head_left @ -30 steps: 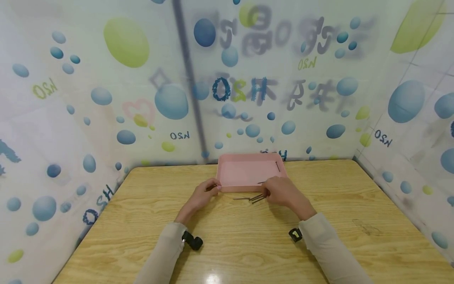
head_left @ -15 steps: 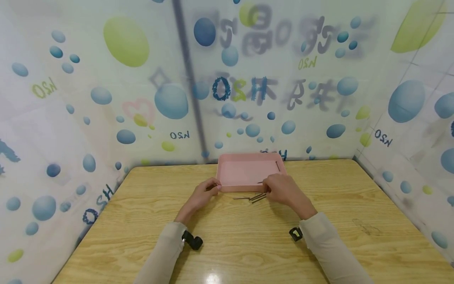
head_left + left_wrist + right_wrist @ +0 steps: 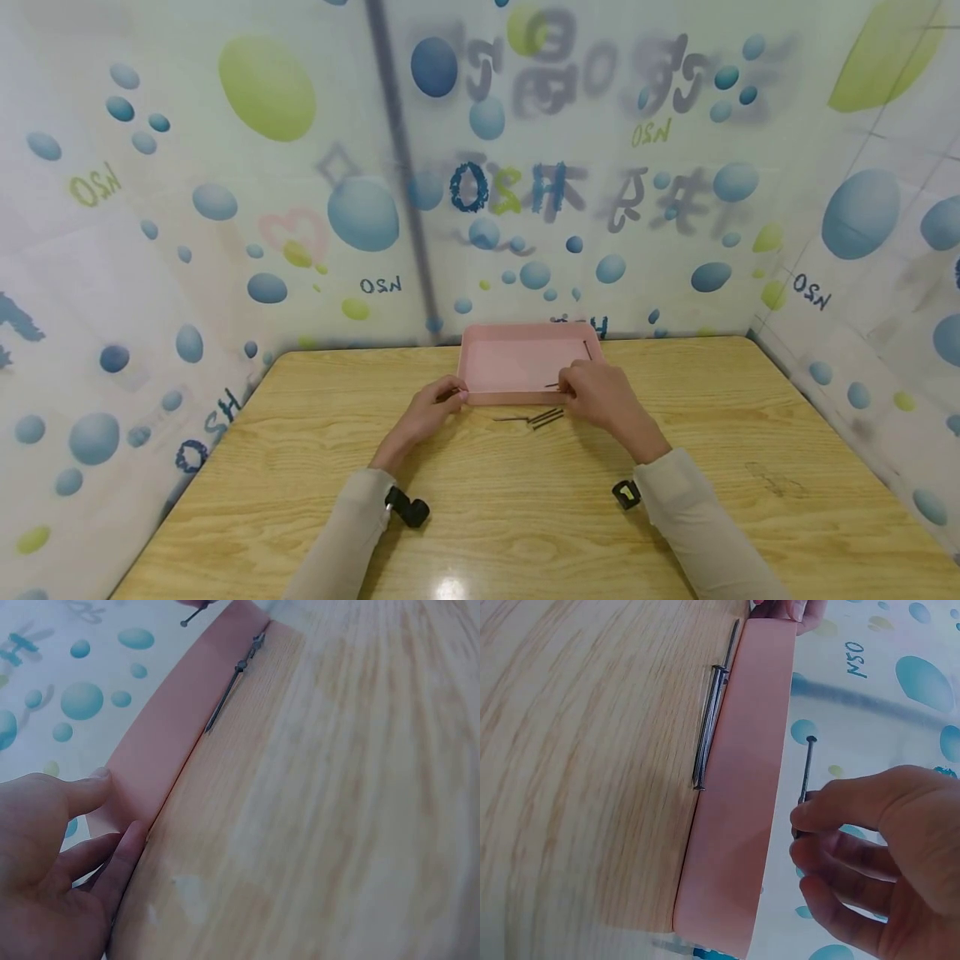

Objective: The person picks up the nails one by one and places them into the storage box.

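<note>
A shallow pink tray [image 3: 517, 362] stands at the back of the table. My left hand [image 3: 431, 408] holds its front left corner, the thumb [image 3: 90, 793] against the pink wall in the left wrist view. Over the tray's front right side, my right hand [image 3: 603, 400] pinches a dark nail [image 3: 807, 769] between thumb and fingertips, its head end sticking out. Another nail [image 3: 588, 351] lies in the tray near the right wall. Several loose nails [image 3: 709, 727] lie on the table along the outside of the front wall.
The wooden table [image 3: 480, 508] reaches back to a printed wall cloth [image 3: 360, 208] with blue and green drops. The tray's back edge is close to this cloth. Faint marks [image 3: 772, 479] show on the tabletop at the right.
My right hand has risen slightly and shifted a little away from the loose nails, still pinching its nail. The left hand stays at the tray corner.
</note>
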Available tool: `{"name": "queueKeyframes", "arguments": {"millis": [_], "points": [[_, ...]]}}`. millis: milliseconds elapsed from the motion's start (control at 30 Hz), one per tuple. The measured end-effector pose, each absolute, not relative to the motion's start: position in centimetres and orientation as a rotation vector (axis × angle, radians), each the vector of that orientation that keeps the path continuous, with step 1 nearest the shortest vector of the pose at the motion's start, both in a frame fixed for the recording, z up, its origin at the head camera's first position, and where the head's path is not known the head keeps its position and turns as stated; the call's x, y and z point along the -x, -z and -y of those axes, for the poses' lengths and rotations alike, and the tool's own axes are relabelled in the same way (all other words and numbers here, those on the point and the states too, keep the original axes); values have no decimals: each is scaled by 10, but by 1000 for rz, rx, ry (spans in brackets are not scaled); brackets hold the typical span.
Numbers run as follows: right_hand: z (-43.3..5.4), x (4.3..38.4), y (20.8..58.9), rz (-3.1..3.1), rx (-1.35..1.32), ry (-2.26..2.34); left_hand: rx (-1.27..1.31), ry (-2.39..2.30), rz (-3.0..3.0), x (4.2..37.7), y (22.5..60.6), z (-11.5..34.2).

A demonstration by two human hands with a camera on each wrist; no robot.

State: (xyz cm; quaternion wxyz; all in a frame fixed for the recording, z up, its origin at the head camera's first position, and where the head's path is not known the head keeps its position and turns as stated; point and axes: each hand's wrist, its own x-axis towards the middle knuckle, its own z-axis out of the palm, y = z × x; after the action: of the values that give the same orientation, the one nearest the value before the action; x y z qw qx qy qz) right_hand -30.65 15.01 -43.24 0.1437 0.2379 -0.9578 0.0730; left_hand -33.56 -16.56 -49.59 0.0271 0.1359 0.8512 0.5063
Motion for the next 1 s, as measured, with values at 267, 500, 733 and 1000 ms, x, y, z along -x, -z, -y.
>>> {"name": "queueKeyframes", "arguments": {"millis": [267,500,733,1000], "points": [[-150,306,434,2693,-603,-189,-440,-1560,-2629,335,494,165],[-152,309,439,2656,-549,-243,-449,-1579,-2609,334,494,165],[-153,309,440,2609,-534,-265,-446,-1570,-2613,335,495,167],[-155,310,441,2603,-516,-276,-437,-1586,-2596,333,492,165]]}}
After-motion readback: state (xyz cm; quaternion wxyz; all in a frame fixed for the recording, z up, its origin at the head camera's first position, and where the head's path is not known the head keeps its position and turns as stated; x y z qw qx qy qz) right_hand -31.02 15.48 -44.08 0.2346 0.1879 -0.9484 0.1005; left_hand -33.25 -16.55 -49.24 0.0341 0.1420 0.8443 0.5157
